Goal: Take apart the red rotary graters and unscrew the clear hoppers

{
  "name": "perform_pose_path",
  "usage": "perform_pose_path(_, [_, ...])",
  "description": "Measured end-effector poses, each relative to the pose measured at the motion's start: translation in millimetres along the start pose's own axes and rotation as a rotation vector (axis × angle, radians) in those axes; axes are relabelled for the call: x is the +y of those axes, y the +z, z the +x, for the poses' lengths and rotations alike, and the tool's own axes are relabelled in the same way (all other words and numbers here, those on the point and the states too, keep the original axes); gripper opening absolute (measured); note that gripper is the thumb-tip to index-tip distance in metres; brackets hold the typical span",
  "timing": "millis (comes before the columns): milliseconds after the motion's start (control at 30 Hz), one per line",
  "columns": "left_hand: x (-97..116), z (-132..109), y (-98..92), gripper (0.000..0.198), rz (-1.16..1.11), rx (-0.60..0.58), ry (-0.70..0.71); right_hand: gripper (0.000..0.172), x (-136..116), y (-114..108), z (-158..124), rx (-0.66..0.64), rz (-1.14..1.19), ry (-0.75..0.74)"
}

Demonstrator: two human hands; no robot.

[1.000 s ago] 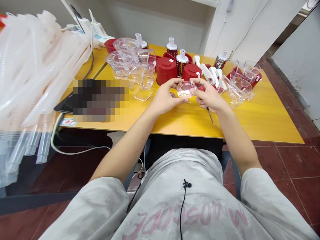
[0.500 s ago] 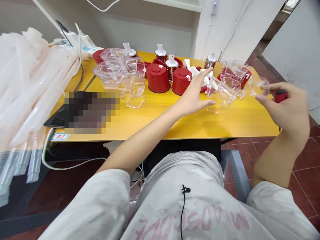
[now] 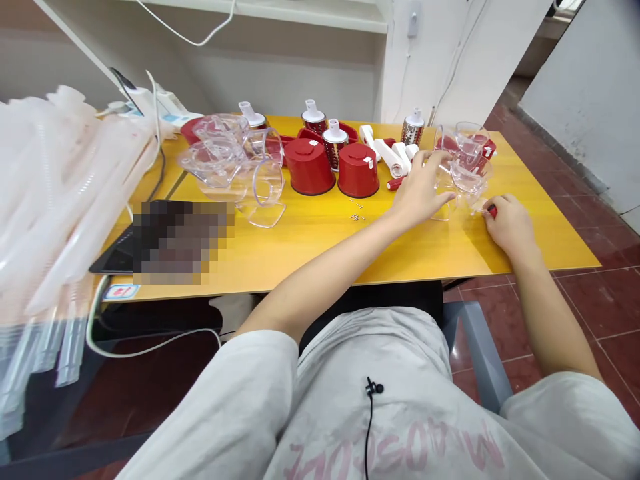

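Note:
My left hand (image 3: 421,188) reaches over the table with thumb and fingers apart, at the left side of a cluster of clear plastic housings (image 3: 470,175). Whether its fingertips touch them I cannot tell. My right hand (image 3: 511,225) is closed at the cluster's front right, around a screwdriver (image 3: 493,211) whose red and black handle end shows; its shaft is hidden. A clear plastic piece lies at the right fingertips, partly covered. Small screws (image 3: 357,217) lie on the yellow table left of my left hand.
Two red round covers (image 3: 309,168) stand mid-table, with metal mesh cylinders (image 3: 334,143) and white spouts (image 3: 393,159) around them. More clear housings (image 3: 235,163) sit to the left. A dark tablet-like device (image 3: 117,243), a cable and bundled clear tubes (image 3: 65,193) occupy the far left.
My right hand has moved left and down from beyond the table's right end, bringing the clear piece to the other housings. My left hand has shifted slightly right, and the screws are now visible.

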State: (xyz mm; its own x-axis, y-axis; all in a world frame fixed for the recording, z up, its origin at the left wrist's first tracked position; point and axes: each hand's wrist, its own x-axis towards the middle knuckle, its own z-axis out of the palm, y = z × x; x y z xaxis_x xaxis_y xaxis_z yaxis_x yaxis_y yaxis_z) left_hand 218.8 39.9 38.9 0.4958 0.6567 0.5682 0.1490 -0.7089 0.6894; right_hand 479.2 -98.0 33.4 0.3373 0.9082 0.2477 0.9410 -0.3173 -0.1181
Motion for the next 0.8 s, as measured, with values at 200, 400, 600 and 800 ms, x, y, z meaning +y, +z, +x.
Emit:
perform_pose_path(200, [3,23,22.3,0.078,0.089,0.041,-0.087,0.039,3,8,19,-0.029,-0.040,0.015])
perform_pose_path(400, [6,41,34.9,0.081,0.119,0.028,-0.142,0.045,5,9,35,-0.088,-0.066,0.032])
perform_pose_path(600, [-2,50,50.7,0.099,0.116,0.054,-0.123,0.043,5,-2,33,-0.104,-0.036,0.011])
perform_pose_path(800, [13,-11,2.2,0.112,-0.026,0.045,-0.003,0.053,-15,-65,-10,0.102,0.110,-0.082])
